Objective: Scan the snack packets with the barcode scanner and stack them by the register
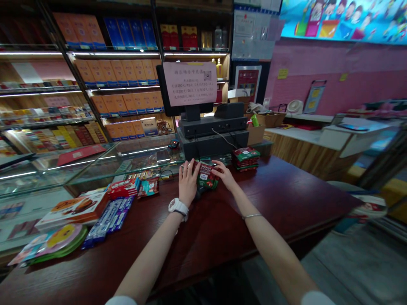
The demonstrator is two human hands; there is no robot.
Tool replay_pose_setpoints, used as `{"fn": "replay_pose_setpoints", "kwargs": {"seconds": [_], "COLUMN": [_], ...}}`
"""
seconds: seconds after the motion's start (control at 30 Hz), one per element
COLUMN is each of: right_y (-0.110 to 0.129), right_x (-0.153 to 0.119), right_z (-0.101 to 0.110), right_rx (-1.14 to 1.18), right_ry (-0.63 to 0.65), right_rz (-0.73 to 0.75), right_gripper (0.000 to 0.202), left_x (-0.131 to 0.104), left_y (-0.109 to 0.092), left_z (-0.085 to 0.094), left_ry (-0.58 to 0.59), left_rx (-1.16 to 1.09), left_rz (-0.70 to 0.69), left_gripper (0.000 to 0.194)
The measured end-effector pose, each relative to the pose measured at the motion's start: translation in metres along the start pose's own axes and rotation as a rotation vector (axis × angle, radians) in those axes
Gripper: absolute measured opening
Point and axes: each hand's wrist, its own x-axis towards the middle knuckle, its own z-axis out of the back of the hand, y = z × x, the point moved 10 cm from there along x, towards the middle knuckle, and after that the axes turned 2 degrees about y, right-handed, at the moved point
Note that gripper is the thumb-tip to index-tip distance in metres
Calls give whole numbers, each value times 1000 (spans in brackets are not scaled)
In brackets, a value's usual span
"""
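A red and green snack packet (207, 176) is between my two hands on the dark wooden counter, its printed face toward me. My left hand (188, 183), with a white watch at the wrist, lies along the packet's left side, fingers stretched out and slightly spread. On the other side my right hand (225, 174) grips the packet's upper right edge with bent fingers; its thumb is hard to make out. Just right of that hand sits a stack of similar red and green packets (245, 159). Something dark under the held packet is partly hidden.
Behind my hands stands a monitor with a paper sign (190, 84) above a black cash drawer (213, 144). To the left lie blue-purple snack packs (110, 220), an orange-white box (74, 209) and round colourful packages (57, 243). A glass display case (95, 163) borders the counter (286, 195).
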Motion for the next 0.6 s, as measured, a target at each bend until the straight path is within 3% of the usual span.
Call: {"fn": "replay_pose_setpoints", "kwargs": {"seconds": [0.33,0.43,0.6], "right_y": [10,12,28], "right_x": [-2,-7,-16], "right_z": [11,18,43], "right_rx": [137,-6,-491], "right_ry": [-7,53,81], "right_rz": [-13,13,134], "right_gripper": [30,31,32], "left_x": [15,18,20], "left_y": [-17,-27,-48], "left_z": [-7,-11,-17], "left_ry": [223,261,266], "left_rx": [70,54,0], "left_rz": [-135,-198,-251], "left_gripper": [70,66,66]}}
